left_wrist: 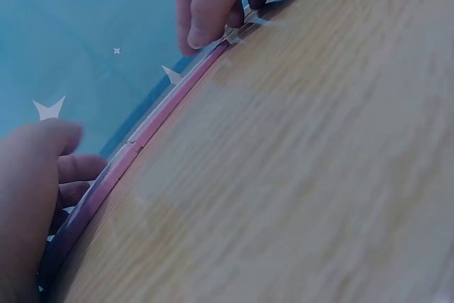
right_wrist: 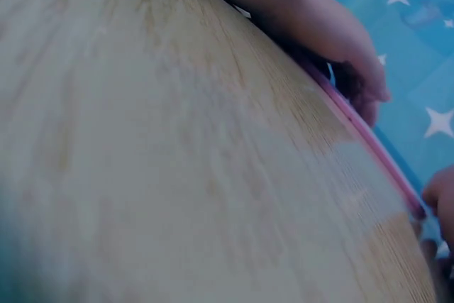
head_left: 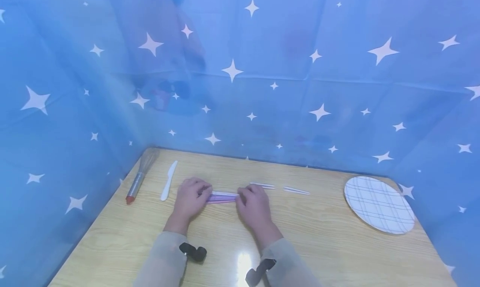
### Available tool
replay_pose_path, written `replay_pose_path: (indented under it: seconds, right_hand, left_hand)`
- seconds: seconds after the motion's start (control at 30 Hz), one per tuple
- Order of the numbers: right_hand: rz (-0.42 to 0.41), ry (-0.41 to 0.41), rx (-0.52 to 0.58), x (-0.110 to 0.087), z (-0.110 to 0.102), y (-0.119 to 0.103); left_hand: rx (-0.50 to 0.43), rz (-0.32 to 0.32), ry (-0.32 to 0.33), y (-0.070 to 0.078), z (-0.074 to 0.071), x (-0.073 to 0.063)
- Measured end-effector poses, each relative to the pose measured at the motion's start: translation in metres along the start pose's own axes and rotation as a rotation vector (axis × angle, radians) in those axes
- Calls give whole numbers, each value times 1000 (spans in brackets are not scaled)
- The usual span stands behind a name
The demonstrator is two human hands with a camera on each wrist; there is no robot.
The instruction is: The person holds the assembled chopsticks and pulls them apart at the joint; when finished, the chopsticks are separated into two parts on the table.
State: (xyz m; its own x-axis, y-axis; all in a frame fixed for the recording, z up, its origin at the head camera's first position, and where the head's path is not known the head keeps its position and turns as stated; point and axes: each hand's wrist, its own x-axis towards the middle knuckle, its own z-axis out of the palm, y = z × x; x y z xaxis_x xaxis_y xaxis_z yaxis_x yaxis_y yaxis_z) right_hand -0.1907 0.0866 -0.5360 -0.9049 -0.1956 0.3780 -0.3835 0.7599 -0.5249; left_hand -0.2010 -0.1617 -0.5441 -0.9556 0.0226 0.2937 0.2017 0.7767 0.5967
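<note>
A flat bundle of slim pink-purple and white strips [head_left: 222,198] lies crosswise on the table between the two hands. What kind of strips they are is hard to tell; the left wrist view shows a pink edge [left_wrist: 152,125] with a small notch. At the bundle's left end is my left hand [head_left: 190,197], thumb raised a little apart from the bent fingers; its contact is partly hidden. My right hand [head_left: 255,205] pinches the right end with fingers pointing down. Just beyond it lie white-and-purple strips [head_left: 264,185] and another narrow pair [head_left: 296,190].
A whisk [head_left: 138,182] with a red handle tip lies near the table's left edge, beside a white plastic knife [head_left: 169,180]. An oval white plate [head_left: 378,203] with a line pattern sits at the right. A blue star curtain [head_left: 262,99] borders the wooden table [head_left: 330,245].
</note>
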Motion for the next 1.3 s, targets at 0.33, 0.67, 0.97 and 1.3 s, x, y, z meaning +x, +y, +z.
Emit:
replay_pose_path:
  seconds: [0.33,0.67,0.97,1.3]
  right_hand:
    - [-18,-12,-54,-4,1,7]
    - [20,-44,-19,-4,0,0]
    - [67,-41,41,-1,1,1]
    - [75,-26,91,1,3,5]
  left_hand:
    - [-2,-8,-35,7,-1,-1]
    - [-5,-6,-28,5,-3,-3]
    - [-9,-18,-36,7,-6,-1]
    - [-23,-15,-29,4,-5,0]
